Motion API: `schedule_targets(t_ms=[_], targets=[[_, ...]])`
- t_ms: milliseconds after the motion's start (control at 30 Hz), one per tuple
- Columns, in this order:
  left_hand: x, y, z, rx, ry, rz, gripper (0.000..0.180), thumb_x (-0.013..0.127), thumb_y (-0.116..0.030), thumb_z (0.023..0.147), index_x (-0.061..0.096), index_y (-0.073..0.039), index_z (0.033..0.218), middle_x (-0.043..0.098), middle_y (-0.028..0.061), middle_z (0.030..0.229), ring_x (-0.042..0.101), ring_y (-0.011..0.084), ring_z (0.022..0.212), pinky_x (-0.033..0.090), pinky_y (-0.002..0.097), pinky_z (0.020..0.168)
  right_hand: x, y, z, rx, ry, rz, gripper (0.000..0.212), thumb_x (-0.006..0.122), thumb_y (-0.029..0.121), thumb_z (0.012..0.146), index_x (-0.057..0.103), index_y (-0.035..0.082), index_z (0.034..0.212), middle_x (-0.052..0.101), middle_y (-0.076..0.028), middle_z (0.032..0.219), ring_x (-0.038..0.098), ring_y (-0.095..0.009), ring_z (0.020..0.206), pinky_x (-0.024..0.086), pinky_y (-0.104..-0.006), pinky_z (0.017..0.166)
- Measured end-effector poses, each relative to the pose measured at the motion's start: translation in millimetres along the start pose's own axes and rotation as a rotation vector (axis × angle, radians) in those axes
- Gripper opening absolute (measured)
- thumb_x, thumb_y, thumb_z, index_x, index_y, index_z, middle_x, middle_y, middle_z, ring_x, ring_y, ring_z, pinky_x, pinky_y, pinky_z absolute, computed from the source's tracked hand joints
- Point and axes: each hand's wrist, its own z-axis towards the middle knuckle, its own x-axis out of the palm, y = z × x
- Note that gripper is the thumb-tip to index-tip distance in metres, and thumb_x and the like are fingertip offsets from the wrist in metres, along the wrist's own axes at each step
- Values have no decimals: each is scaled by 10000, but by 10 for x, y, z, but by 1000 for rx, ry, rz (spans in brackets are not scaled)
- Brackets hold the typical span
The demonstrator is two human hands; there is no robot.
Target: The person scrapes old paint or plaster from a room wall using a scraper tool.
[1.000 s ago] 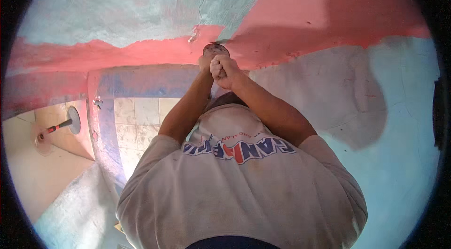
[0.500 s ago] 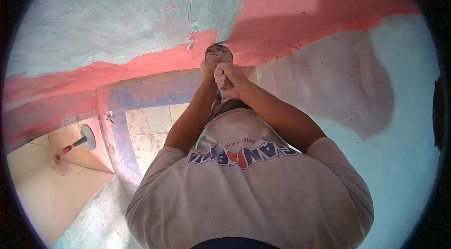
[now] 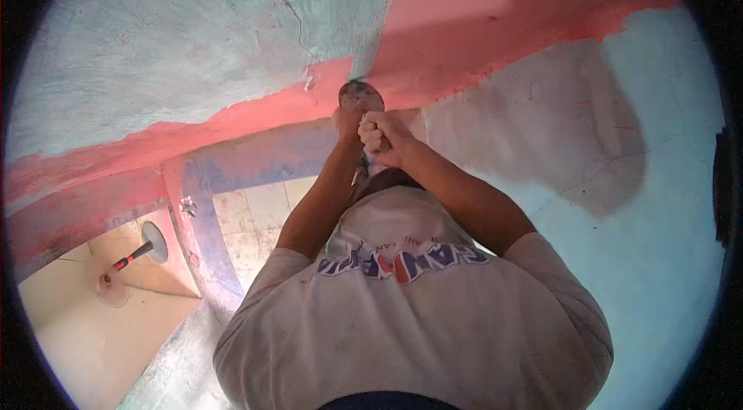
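Observation:
Both my hands are raised in front of my chest, holding an angle grinder with a round, dark, dusty head [image 3: 361, 96]. My left hand [image 3: 348, 124] is wrapped around its body just below the head; the fingers are partly hidden. Beside it, my right hand [image 3: 381, 135] is closed in a fist around a side handle. The head is up at the wall, where a red band [image 3: 309, 100] meets a worn grey-green patch [image 3: 193, 39]. Whether the disc touches the surface is hidden. A dark cord or strap [image 3: 360, 172] hangs beneath the hands.
Right of me is a light-blue wall [image 3: 681, 178] with a grey bare patch [image 3: 557, 124]. A crack [image 3: 288, 6] runs down the grey-green surface. To the left are white tiles [image 3: 259, 213], a small metal fitting [image 3: 188, 207] and a standing fan with a grey round base [image 3: 154, 241].
The grinder head and both hands sit slightly lower in the picture. The grey-green and red wall area has shifted left. Both hands keep their grip.

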Motion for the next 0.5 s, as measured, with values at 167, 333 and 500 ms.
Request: schedule_targets(t_ms=[167, 333, 500], targets=[[-406, -239, -52, -387, -79, -571, 251, 588, -331, 834, 657, -94, 790, 657, 97, 695, 637, 264, 621, 487, 376, 525, -30, -46, 226, -35, -10, -39, 234, 492, 101, 873, 410, 138, 657, 386, 62, 561, 364, -34, 395, 286, -190, 330], [208, 443, 237, -231, -42, -258, 323, 609, -354, 830, 623, -68, 680, 637, 110, 645, 618, 247, 577, 469, 380, 495, 178, -102, 91, 7, 77, -12, 229, 491, 105, 875, 422, 134, 659, 394, 60, 547, 366, -38, 398, 307, -194, 354], [187, 233, 156, -236, -56, -504, 298, 604, -354, 827, 637, -77, 724, 654, 107, 683, 642, 254, 638, 491, 381, 530, -137, -160, 490, -195, 172, -146, 253, 484, 139, 894, 423, 140, 648, 397, 61, 573, 369, -43, 405, 305, -197, 351]])
